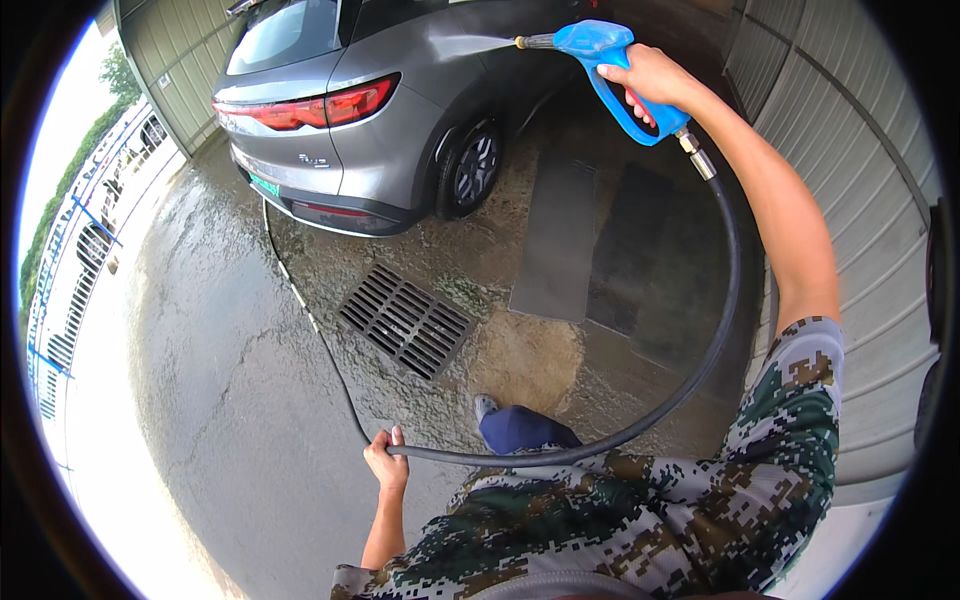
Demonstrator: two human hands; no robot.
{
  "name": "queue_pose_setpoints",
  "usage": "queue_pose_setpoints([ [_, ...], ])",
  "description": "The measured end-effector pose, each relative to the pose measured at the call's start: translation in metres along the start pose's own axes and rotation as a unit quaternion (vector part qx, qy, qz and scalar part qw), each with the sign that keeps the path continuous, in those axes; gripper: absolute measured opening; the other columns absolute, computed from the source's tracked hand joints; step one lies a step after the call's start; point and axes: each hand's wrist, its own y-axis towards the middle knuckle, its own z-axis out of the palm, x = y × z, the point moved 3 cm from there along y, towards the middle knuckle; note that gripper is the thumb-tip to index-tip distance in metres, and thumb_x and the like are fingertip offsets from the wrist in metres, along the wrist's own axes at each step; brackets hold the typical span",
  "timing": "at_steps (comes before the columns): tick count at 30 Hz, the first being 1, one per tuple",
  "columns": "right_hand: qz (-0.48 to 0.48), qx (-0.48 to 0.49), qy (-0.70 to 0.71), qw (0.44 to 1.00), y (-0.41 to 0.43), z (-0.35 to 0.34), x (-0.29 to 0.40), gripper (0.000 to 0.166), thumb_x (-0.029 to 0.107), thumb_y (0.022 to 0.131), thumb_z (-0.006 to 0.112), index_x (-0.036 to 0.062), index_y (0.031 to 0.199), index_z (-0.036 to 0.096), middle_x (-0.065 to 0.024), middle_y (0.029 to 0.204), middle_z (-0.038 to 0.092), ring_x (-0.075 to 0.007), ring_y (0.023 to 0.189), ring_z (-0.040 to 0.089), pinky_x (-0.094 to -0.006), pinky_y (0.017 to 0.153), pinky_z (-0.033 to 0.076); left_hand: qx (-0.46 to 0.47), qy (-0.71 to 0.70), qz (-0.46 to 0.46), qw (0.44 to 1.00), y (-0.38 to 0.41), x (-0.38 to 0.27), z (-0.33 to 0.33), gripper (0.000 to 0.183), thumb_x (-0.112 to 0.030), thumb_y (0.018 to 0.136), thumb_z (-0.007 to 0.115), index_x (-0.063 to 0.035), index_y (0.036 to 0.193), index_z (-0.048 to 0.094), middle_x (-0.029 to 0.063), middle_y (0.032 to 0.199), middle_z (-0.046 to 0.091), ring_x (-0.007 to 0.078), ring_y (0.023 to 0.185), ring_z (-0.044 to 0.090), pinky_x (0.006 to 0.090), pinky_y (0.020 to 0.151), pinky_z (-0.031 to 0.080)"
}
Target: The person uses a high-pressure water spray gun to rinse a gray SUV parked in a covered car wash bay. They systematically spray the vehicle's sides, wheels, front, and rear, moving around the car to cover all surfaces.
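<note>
Up at the top right, my right hand (651, 75) grips a blue pressure-washer spray gun (600, 41), fingers around its red trigger. A fan of water leaves the brass-tipped nozzle (532, 41) leftwards, over the rear side of a wet grey car (420, 90). From the gun's metal coupling a black hose (731, 277) loops down and across my body to my left hand (388, 461), which is closed around it with the thumb up. Beyond that hand, the hose runs up over the wet floor towards the car's rear bumper, with pale wrapped sections.
A metal drain grate (405, 321) lies in the wet concrete floor between me and the car. Flat dark mats or panels (559, 247) lie right of the rear wheel (471, 169). A corrugated metal wall (847, 150) stands on the right; a blue-railed fence (97, 221) runs at far left.
</note>
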Motion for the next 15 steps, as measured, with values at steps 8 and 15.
queue_pose_setpoints([
  [8, 0.082, 0.0, 0.208, 0.975, -0.001, 0.075, 0.028, 0.031, 0.03, 0.106, 0.063, 0.0012, 0.094, 0.061, -0.0089, 0.07, 0.064, -0.021, 0.053, 0.065, -0.0381, 0.048, 0.057, -0.113, -0.033, -0.234, 0.965, -0.078, 0.058, -0.099, 0.061, -0.036, 0.106, 0.064, 0.0011, 0.062, 0.042, 0.0026, 0.052, 0.04, 0.013, 0.058, 0.031, 0.042, 0.052, 0.025],
  [15, 0.103, 0.163, 0.147, 0.97, -0.023, 0.17, 0.04, 0.034, 0.029, 0.104, 0.066, -0.0024, 0.093, 0.063, -0.0115, 0.07, 0.066, -0.0231, 0.055, 0.068, -0.0399, 0.05, 0.057, -0.129, -0.081, -0.247, 0.957, -0.076, 0.07, -0.079, 0.06, -0.041, 0.105, 0.064, 0.0016, 0.066, 0.047, 0.0003, 0.061, 0.041, 0.0133, 0.064, 0.035, 0.0399, 0.057, 0.029],
])
